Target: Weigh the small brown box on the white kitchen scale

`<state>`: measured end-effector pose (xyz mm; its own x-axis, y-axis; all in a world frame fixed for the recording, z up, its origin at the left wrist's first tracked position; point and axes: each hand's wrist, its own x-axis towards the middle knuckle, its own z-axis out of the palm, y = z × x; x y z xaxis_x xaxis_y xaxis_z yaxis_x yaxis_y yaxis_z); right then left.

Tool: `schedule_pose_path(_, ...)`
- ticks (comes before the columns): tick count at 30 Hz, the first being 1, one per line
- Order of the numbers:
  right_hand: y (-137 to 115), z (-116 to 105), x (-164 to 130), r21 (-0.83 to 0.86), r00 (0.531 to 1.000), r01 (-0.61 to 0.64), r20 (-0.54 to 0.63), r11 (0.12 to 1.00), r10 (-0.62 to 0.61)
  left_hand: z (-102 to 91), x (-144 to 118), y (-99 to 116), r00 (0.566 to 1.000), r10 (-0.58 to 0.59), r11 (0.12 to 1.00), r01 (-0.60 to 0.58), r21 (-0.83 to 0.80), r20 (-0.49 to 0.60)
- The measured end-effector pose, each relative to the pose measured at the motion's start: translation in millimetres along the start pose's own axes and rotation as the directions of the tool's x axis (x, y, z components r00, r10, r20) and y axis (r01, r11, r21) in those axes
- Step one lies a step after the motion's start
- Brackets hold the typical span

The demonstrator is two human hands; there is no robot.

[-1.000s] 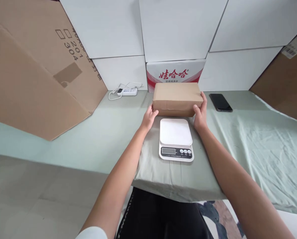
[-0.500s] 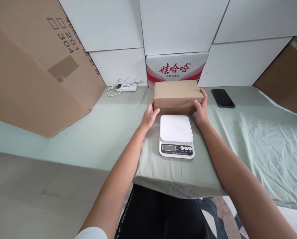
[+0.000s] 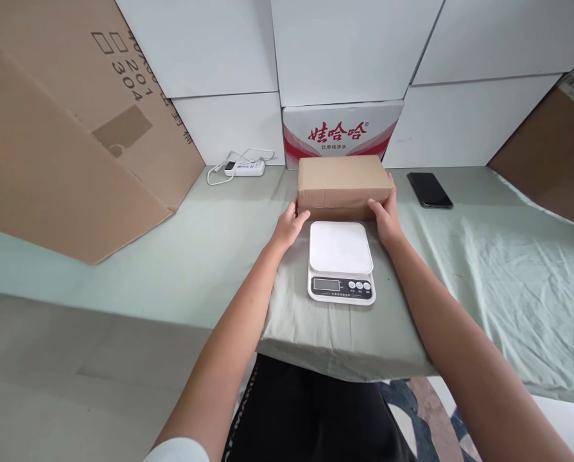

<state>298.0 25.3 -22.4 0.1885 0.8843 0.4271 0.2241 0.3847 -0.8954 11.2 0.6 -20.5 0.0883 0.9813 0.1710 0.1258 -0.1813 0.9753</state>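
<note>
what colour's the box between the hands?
The held box is light brown; the head view shows it best.

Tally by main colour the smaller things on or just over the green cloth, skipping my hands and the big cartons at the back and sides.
White: 2 (kitchen scale, corded device)
Brown: 1 (small cardboard box)
Black: 1 (phone)
Total: 4

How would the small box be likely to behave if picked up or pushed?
The small box is probably fairly stiff: its edges look straight and its faces flat. Being wider than it is tall, it would likely slide rather than roll or tip. Its matte cardboard suggests it isn't very slippery. Its contents are hidden, so I can't judge the weight.
</note>
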Motion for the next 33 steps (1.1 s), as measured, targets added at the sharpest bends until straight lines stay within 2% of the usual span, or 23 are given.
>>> schedule_pose_path(7, 2, 1, 0, 0.002, 0.999, 0.054, -0.006, 0.999, -0.054, 2.3, -2, 4, 1.0, 0.026, 0.999, -0.026, -0.039, 0.006)
schedule_pose_path(10, -1, -1, -2, 0.009, 0.992, 0.123, -0.029, 0.992, -0.123, 1.8, -3, 5, 0.996, 0.084, 0.995, -0.084, -0.051, 0.001)
schedule_pose_path(14, -17, -6, -10, -0.01, 0.978, 0.205, -0.038, 0.979, -0.205, 0.6, -10, 8, 0.981, 0.193, 0.98, -0.193, -0.055, -0.018)
schedule_pose_path(19, -37, -18, -38, -0.007, 0.967, 0.246, -0.062, 0.969, -0.246, -4.1, -42, 9, 0.956, 0.294, 0.952, -0.294, -0.089, -0.005)
schedule_pose_path(23, -38, -37, -78, -0.002, 0.975, 0.218, -0.041, 0.976, -0.217, -11.9, -85, 1, 0.941, 0.338, 0.937, -0.334, -0.102, 0.021)
schedule_pose_path(26, -35, -52, -108, -0.021, 0.973, 0.228, -0.028, 0.973, -0.228, -16.5, -110, -7, 0.927, 0.365, 0.927, -0.354, -0.125, 0.082)
schedule_pose_path(29, -35, -58, -125, -0.04, 0.965, 0.259, -0.038, 0.965, -0.26, -17.8, -120, -10, 0.919, 0.379, 0.922, -0.363, -0.137, 0.111)
schedule_pose_path(33, -38, -55, -128, -0.034, 0.969, 0.243, -0.047, 0.97, -0.244, -16.8, -123, -5, 0.932, 0.351, 0.932, -0.337, -0.133, 0.096)
